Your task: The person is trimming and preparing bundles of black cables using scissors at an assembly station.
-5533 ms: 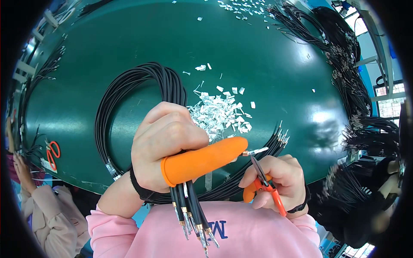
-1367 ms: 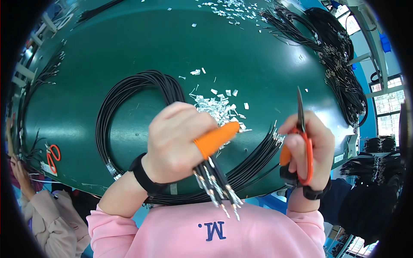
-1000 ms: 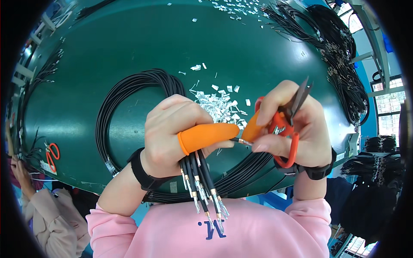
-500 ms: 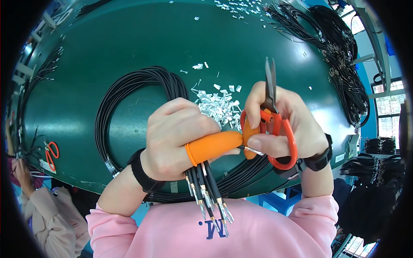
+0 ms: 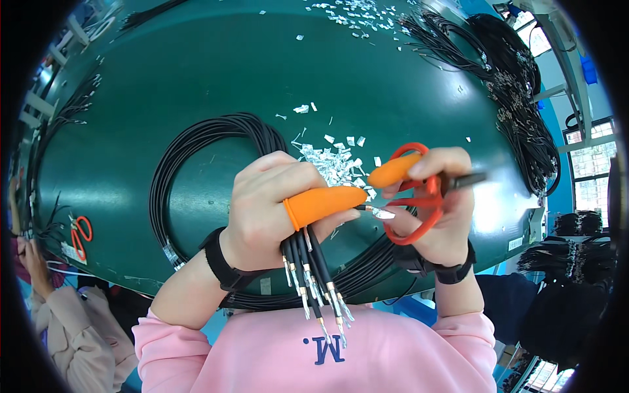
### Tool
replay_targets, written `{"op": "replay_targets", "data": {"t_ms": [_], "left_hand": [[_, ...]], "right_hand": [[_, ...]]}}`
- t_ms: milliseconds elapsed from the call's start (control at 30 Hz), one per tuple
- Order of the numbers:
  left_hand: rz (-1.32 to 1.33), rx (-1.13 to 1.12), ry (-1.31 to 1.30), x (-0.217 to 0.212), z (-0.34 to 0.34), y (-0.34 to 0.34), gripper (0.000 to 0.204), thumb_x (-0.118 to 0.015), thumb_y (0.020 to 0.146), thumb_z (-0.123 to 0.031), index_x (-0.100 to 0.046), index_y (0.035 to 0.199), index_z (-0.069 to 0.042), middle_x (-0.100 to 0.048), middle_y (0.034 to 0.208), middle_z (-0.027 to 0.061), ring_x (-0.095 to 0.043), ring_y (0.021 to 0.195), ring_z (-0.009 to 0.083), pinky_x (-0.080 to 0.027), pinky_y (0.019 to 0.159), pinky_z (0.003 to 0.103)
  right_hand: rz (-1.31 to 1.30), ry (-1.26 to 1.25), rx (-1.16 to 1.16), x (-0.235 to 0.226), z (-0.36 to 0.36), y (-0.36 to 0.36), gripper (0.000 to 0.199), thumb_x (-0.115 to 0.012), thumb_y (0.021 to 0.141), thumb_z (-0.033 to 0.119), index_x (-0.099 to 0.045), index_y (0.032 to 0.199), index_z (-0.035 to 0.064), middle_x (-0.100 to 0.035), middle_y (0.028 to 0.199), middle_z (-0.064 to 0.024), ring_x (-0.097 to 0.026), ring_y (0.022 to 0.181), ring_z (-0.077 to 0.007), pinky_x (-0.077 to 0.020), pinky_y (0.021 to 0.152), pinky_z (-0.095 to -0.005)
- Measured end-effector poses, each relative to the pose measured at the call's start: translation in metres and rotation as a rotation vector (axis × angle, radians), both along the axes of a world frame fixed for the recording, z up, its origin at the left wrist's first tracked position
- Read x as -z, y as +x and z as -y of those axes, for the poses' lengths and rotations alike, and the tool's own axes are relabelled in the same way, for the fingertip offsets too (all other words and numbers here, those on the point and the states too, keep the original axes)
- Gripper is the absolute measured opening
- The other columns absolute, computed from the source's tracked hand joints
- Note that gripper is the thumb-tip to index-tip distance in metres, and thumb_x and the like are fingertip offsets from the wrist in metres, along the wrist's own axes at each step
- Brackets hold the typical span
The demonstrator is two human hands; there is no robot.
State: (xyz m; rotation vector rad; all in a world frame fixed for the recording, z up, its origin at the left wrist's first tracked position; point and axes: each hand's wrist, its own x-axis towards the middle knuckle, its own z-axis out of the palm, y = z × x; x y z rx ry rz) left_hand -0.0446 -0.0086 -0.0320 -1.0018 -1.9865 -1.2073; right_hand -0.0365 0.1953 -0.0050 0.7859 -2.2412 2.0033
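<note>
The big green bench fills most of the view, and its far edges bend away and get cut off. A large loop of black wires lies on it; the near part hides behind the arms. The left hand is closed tight around a bunch of wire ends that hang down. The right hand grips orange scissors, whose blades look blurry. Small white scraps lie just behind the hands. One tiny metal tip pokes out between the hands.
</note>
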Motion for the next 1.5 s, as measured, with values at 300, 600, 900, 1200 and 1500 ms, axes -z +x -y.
{"op": "replay_targets", "data": {"t_ms": [300, 600, 900, 1200, 1500], "left_hand": [[-0.033, -0.011, -0.037, -0.001, -0.003, -0.001, 0.02, -0.076, 0.061, -0.008, -0.063, 0.075, -0.004, -0.051, 0.062, 0.0033, -0.048, 0.052, 0.0192, -0.039, 0.05, 0.028], [0.076, -0.023, 0.051, 0.002, -0.001, -0.002, 0.021, -0.074, 0.069, -0.012, -0.061, 0.08, -0.001, -0.053, 0.067, 0.0049, -0.051, 0.058, 0.0163, -0.039, 0.052, 0.025], [0.225, 0.021, 0.262, 0.007, 0.0, -0.002, 0.035, -0.078, 0.06, -0.016, -0.063, 0.087, -0.002, -0.059, 0.065, 0.0027, -0.057, 0.058, 0.0184, -0.045, 0.054, 0.027], [0.223, 0.034, 0.28, 0.0, 0.006, -0.006, 0.033, -0.068, 0.077, -0.026, -0.059, 0.083, 0.004, -0.055, 0.068, 0.005, -0.053, 0.06, 0.0128, -0.041, 0.056, 0.024], [0.479, 0.175, 0.328, -0.021, 0.017, 0.0, 0.031, -0.079, 0.063, -0.019, -0.066, 0.086, -0.002, -0.046, 0.069, 0.0008, -0.044, 0.058, 0.0114, -0.034, 0.05, 0.023]], "right_hand": [[0.081, -0.007, 0.133, -0.018, 0.018, -0.002, 0.036, -0.069, 0.068, -0.005, -0.048, 0.096, 0.0034, -0.058, 0.08, -0.0057, -0.054, 0.064, -0.0102, -0.0438, 0.057, -0.0212], [0.238, -0.111, 0.209, -0.011, 0.014, -0.016, 0.034, -0.068, 0.075, 0.003, -0.045, 0.099, 0.0024, -0.057, 0.085, -0.0082, -0.058, 0.074, -0.0107, -0.0482, 0.064, -0.0222], [0.068, -0.3, -0.131, 0.017, 0.033, -0.009, 0.046, -0.071, 0.064, -0.011, -0.047, 0.1, 0.004, -0.053, 0.094, -0.0073, -0.057, 0.085, -0.0126, -0.0487, 0.072, -0.0241], [0.219, -0.739, -0.263, 0.021, 0.045, -0.027, 0.045, -0.075, 0.071, 0.013, -0.04, 0.099, 0.0097, -0.059, 0.082, -0.0134, -0.061, 0.085, -0.0206, -0.0498, 0.076, -0.0284], [0.117, -0.523, -0.22, 0.016, 0.047, -0.019, 0.041, -0.075, 0.066, 0.0, -0.046, 0.094, 0.0056, -0.055, 0.087, -0.0082, -0.063, 0.077, -0.018, -0.0535, 0.067, -0.0265]]}}
